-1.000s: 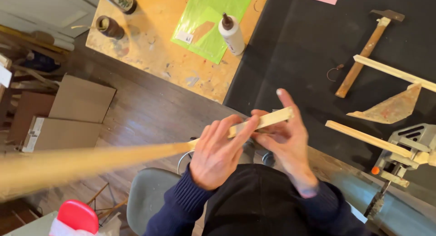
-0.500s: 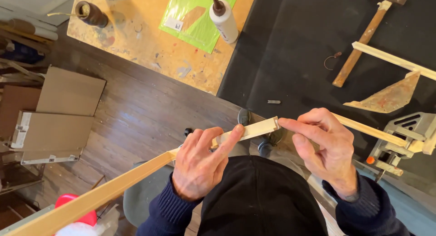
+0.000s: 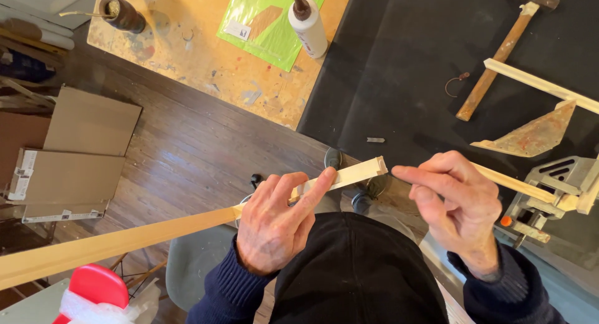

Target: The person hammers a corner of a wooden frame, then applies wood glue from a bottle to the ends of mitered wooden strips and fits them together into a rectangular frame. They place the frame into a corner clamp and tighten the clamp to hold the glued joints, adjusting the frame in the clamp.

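Above the lap: left hand (image 3: 274, 227) gripping wood strip (image 3: 187, 224), forefinger along it. Right hand (image 3: 458, 202) loosely curled, empty, beside strip's end. Glue bottle (image 3: 307, 28) on bench (image 3: 206, 68).

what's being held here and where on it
The left hand grips a long wooden strip near its notched end, index finger lying along it. The right hand holds nothing; its fingertips are just off that end.
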